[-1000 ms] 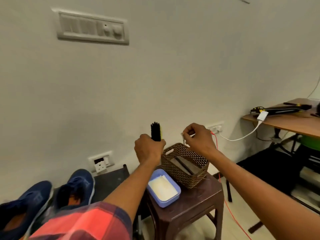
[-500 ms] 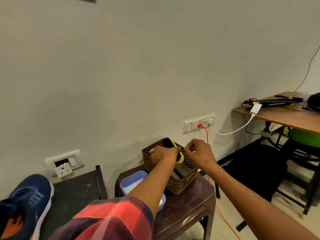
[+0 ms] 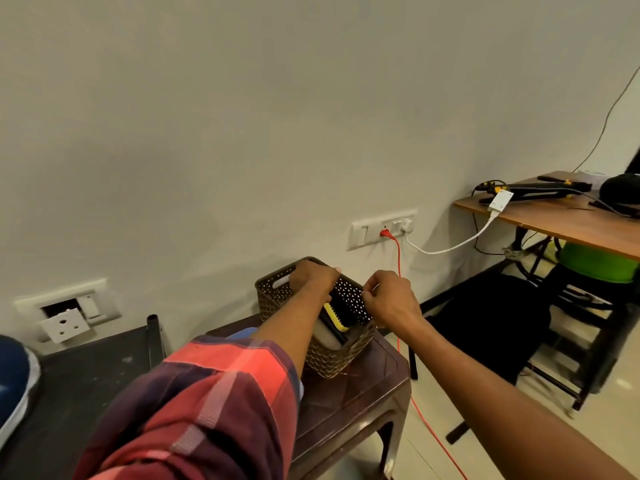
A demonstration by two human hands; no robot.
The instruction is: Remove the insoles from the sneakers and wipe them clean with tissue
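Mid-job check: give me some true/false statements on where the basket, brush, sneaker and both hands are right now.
1. The brown basket stands on the dark stool. True.
2. The yellow-backed brush lies inside the basket. True.
3. The red cable runs up to the wall socket plate. True.
4. The left hand holds the brush up above the basket. False: the brush lies in the basket, and the left hand reaches over it.
5. The blue sneaker sits on the stool beside the basket. False: it is at the picture's left edge, by the black stand.
6. The right hand holds a tissue. False: no tissue shows, and the hand is at the basket's rim with its fingers curled.
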